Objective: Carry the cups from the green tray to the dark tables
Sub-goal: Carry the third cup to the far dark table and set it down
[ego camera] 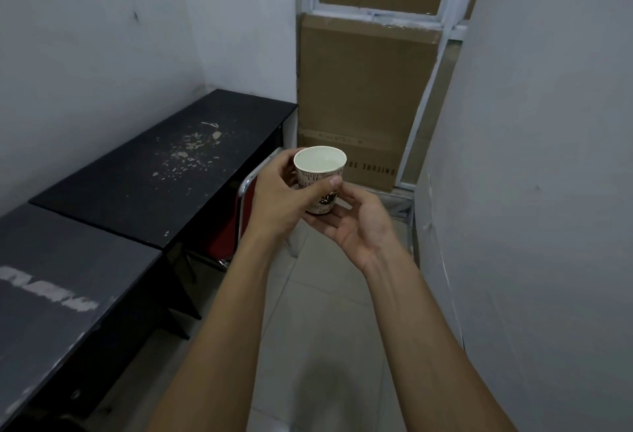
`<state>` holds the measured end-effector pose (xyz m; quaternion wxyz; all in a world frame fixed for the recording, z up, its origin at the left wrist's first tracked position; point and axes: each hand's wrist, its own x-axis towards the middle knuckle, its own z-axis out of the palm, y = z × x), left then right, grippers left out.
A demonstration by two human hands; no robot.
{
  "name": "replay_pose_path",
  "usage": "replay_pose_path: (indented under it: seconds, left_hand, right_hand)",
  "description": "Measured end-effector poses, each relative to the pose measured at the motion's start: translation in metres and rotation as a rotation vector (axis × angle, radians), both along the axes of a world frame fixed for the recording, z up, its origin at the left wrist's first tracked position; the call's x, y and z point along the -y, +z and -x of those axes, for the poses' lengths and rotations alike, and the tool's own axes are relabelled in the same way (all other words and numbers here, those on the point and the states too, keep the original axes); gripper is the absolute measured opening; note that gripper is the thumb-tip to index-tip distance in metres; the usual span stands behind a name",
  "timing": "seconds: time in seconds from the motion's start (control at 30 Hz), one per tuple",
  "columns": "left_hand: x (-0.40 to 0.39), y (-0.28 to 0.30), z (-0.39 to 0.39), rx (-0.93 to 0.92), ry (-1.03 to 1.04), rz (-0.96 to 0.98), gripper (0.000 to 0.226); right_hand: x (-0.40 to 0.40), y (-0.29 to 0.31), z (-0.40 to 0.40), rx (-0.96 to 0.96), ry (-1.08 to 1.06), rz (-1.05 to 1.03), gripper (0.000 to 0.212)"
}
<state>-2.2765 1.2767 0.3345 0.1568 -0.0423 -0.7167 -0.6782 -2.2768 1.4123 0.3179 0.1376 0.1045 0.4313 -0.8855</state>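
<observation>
A small white paper cup with a brown printed pattern (320, 179) is held upright in mid-air over the pale tiled floor (318, 322), off the right edge of the far dark rectangular table (164, 171) and not touching it. The cup's white inside shows from above; whether it holds any liquid cannot be told.

The left hand (279, 197) grips the cup from its left side, fingers curled round the back of the wall and the thumb laid across the front, over the printed emblem. The right hand (356, 222) lies palm up beneath and to the right of the cup, its fingers loosely curved under the base so that the cup's bottom rests on them (a cradle rather than a pinch). Both bare forearms reach in from the lower edge of the view.

The far dark table stands against the white wall, left of the cup, with pale flecks and scuffs scattered over the middle of its top. A second dark table (58, 281), nearer the camera, adjoins it end to end and carries a smeared white streak. Just behind the left hand, at the far table's right edge, stands a red chair with a chromed tube frame (236, 226). Beyond the cup, tall brown cardboard boxes (363, 89) lean stacked against a white window frame (376, 13). Right of the cup rises a plain white wall panel (534, 157).
</observation>
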Motion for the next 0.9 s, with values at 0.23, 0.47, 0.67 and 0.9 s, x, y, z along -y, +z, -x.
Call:
replay_pose_path:
  seconds: [0.23,0.47,0.67,0.9]
  left_hand:
    - [-0.010,-0.002,0.083,-0.004,0.072,0.039,0.056]
    - [0.000,-0.008,0.187,-0.026,0.133,0.055,0.054]
    - [0.034,-0.010,0.283,-0.039,0.215,0.048,0.057]
    - [0.082,-0.016,0.359,-0.022,0.331,0.073,0.059]
  right_hand:
    - [-0.007,-0.008,0.093,0.013,0.058,0.026,0.034]
    - [0.002,-0.016,0.207,-0.004,0.120,0.013,0.035]
    - [0.036,-0.013,0.312,-0.013,0.213,-0.007,0.036]
    - [0.084,-0.014,0.399,0.016,0.350,0.004,0.037]
